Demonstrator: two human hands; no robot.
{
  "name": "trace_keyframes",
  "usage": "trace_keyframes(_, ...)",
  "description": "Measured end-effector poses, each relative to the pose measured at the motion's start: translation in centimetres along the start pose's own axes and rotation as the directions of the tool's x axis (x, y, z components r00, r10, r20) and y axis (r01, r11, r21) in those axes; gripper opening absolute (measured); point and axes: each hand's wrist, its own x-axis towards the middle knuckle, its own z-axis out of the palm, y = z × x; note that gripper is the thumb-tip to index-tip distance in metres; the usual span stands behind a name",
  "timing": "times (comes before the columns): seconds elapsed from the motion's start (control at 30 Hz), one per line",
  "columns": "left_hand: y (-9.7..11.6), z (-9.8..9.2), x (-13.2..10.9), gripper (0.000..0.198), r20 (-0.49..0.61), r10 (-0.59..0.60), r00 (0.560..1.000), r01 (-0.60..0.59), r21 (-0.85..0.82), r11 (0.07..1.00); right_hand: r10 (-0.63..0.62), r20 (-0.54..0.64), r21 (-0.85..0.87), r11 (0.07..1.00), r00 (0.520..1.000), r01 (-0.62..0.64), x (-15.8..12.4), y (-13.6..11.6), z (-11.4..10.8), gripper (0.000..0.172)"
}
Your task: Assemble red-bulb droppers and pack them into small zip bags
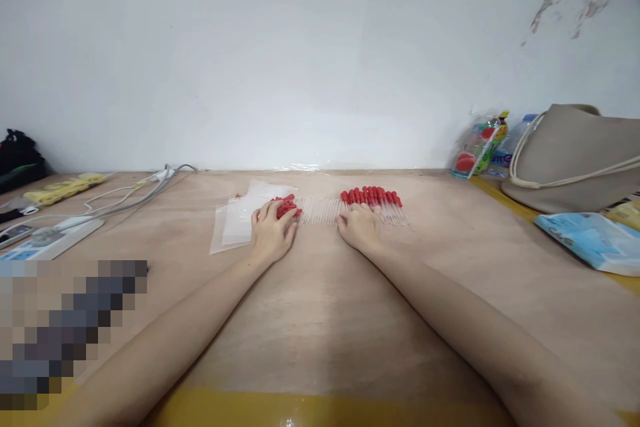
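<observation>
Red-bulbed droppers with thin clear tubes lie side by side in a row across the middle of the table. My left hand (271,233) rests over a cluster of red rubber bulbs (287,205) at the row's left end, fingers curled round them and thumb on the near side. Clear dropper tubes (320,211) stretch between my hands. My right hand (361,228) is closed at the tubes below a second group of red bulbs (373,195); its fingertips are partly hidden. Clear plastic bags (235,223) lie flat beside and beneath my left hand.
A white power strip (75,233) with cables and a yellow packet (65,188) are at the left. Bottles (480,147), a grey-beige bag (575,153) and a blue-white packet (593,240) stand or lie at the right. A white wall (320,67) closes off the back.
</observation>
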Motion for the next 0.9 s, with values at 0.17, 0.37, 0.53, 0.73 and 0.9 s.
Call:
trace_keyframes(0.17, -0.3, 0.5, 0.1, 0.035, 0.092, 0.008, 0.996, -0.013, 0.047, 0.999, -0.102, -0.013, 0.093, 0.990, 0.995, 0.102, -2.8, 0.4, -1.7, 0.024)
trace_keyframes(0.37, 0.4, 0.0, 0.2, 0.025, 0.119, 0.009, 0.993, -0.013, 0.033, 0.999, -0.294, -0.038, 0.287, 0.912, 0.955, 0.292, -6.4, 2.4, -4.0, 0.020)
trace_keyframes(0.53, 0.6, -0.3, 0.3, 0.024, 0.089, 0.020, 0.996, -0.020, -0.004, 1.000, -0.138, -0.006, 0.310, 0.941, 0.990, 0.133, -6.8, 2.8, -4.9, 0.018)
trace_keyframes(0.73, 0.3, -0.1, 0.2, 0.018, 0.099, 0.009, 0.995, -0.010, 0.001, 1.000, -0.051, 0.091, 0.295, 0.955, 0.995, 0.022, -6.1, 2.5, -4.7, 0.031)
trace_keyframes(0.9, 0.4, -0.5, 0.2, 0.017, 0.098, -0.015, 0.995, 0.016, 0.000, 1.000, -0.076, 0.135, 0.316, 0.948, 0.988, 0.029, -6.1, 2.8, -4.4, 0.017)
